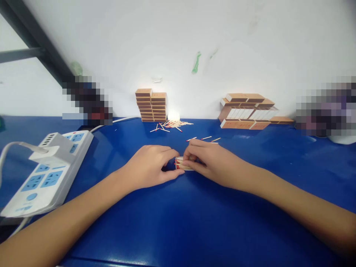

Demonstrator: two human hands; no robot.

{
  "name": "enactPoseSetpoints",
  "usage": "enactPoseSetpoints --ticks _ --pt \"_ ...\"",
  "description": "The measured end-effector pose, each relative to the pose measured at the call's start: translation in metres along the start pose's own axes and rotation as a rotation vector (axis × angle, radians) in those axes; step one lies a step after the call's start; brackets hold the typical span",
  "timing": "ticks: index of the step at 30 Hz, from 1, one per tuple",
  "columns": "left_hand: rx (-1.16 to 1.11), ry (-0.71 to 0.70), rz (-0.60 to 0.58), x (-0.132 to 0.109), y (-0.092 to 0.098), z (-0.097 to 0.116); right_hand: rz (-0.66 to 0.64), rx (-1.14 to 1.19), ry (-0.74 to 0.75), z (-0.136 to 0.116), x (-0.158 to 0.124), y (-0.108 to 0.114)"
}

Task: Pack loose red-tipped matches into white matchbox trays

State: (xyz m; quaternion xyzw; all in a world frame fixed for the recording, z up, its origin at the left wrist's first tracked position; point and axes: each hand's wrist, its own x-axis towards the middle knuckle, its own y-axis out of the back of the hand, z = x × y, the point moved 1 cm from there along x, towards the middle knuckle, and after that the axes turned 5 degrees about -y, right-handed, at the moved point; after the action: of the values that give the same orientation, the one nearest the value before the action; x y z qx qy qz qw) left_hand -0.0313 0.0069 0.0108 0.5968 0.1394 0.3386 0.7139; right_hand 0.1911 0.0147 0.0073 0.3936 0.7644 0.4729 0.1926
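A small white matchbox tray (190,170) filled with red-headed matches (180,166) lies on the blue table between my hands. My left hand (152,165) steadies the tray's left end, thumb at its near edge and fingers at the far one. Closed over the middle of the tray, my right hand (208,161) has its thumb and fingertips pinched on the matches and hides the tray's right part. Just beyond the right hand, a few loose matches (206,138) are scattered on the table.
A loose pile of matches (175,124) lies before a stack of matchboxes (151,107) by the wall. More matchboxes (244,124) and pale trays (241,113) are stacked right. A white power strip (59,185) with a plugged-in adapter (55,148) sits left. Blurred patches cover both sides.
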Motion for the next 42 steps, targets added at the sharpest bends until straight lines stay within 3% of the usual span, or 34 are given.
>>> enactPoseSetpoints --ticks 4,8,12,19,23,28,36,42 --pt "0.003 0.001 -0.002 0.0 0.001 0.0 -0.021 -0.01 0.021 -0.001 -0.001 0.005" --pt "0.002 -0.001 0.001 0.001 0.001 0.0 0.083 -0.009 0.036 0.005 -0.001 0.013" --pt "0.005 -0.006 0.014 0.001 0.002 0.0 0.167 -0.075 0.014 0.026 -0.01 0.024" --pt "-0.008 -0.016 0.021 0.001 0.0 -0.003 0.157 -0.151 -0.075 0.073 -0.02 0.033" --pt "-0.017 -0.016 -0.01 0.002 0.001 -0.002 0.193 -0.18 -0.157 0.085 -0.016 0.03" --pt "-0.012 -0.005 -0.048 0.003 0.003 0.001 0.219 -0.177 -0.153 0.09 -0.013 0.029" --pt "-0.012 -0.008 -0.064 0.002 0.003 0.002 0.127 -0.153 -0.156 0.114 -0.017 0.041" --pt "-0.002 -0.007 -0.075 0.003 0.004 0.002 0.116 -0.156 -0.199 0.114 -0.016 0.039"
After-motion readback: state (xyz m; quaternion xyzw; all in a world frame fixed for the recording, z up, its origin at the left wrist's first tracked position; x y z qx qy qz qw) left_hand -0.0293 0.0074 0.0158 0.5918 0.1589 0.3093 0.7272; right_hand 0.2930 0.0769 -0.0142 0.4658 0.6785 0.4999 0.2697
